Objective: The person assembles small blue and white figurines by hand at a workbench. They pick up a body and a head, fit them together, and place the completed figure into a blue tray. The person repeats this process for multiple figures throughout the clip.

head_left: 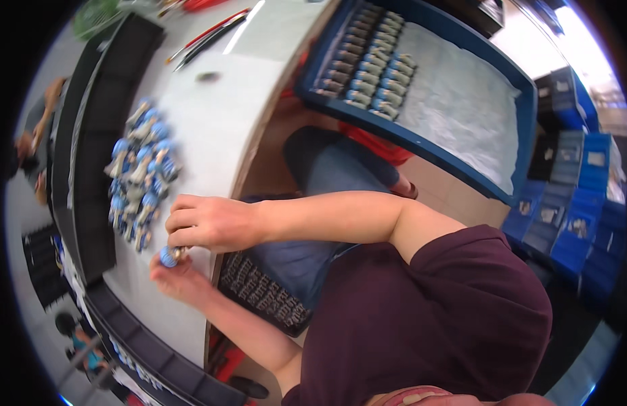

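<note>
Both hands meet at a small blue-headed figurine over the worktable

The small blue-headed figurine point(168, 256) is up in the person's hands, just above the near side of the white worktable point(222, 111). From where I stand, the left hand point(183, 283) has it pinched by its rounded blue end between thumb and fingers. The right hand point(215, 222) comes in over the worktable's near edge, fingers curled and bunched right against the figurine's other end; what exactly they pinch is hidden from me.

Just beyond the hands, on the worktable, lies a loose pile of blue-and-grey figurines point(143, 172). A red pen-like tool point(212, 34) and a black pen-like tool point(210, 42) lie side by side toward one end of the worktable. A long black bin point(97, 155) runs along its far side.

Back from the worktable's near edge, a black tray point(296, 330) of small grey pieces sits by the person's jeans. Beside the worktable, a blue tray point(527, 128) holds figurines in rows point(383, 71) next to a white sheet point(462, 101).
</note>
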The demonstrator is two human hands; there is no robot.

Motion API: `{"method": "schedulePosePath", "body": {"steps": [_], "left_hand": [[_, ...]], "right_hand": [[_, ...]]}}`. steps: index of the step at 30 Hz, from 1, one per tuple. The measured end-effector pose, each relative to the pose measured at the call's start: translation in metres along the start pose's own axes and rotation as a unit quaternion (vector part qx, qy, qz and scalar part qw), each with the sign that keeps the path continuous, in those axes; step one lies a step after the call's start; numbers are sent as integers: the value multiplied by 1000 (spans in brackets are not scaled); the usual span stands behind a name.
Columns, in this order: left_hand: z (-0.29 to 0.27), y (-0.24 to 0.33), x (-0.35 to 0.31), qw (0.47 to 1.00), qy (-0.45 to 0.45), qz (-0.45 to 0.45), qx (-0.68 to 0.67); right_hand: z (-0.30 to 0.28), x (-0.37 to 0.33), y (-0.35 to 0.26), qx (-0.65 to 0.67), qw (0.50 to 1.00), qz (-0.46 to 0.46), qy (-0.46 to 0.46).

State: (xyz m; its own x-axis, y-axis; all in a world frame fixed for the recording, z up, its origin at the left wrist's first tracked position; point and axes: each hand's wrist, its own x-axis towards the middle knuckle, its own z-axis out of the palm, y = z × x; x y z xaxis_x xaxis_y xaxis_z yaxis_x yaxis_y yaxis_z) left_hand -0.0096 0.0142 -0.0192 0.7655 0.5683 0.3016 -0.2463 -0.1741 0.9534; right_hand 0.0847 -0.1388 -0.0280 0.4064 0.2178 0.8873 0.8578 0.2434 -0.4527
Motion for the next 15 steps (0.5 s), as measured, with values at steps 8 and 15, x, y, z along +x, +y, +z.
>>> {"method": "schedulePosePath", "body": {"steps": [8, 15], "left_hand": [[13, 8, -1, 998, 22, -16, 59], [23, 13, 0, 997, 18, -20, 79]], "right_hand": [[-283, -59, 71, -240, 884, 320, 242], [-431, -172, 118, -499, 654, 554, 126]]}}
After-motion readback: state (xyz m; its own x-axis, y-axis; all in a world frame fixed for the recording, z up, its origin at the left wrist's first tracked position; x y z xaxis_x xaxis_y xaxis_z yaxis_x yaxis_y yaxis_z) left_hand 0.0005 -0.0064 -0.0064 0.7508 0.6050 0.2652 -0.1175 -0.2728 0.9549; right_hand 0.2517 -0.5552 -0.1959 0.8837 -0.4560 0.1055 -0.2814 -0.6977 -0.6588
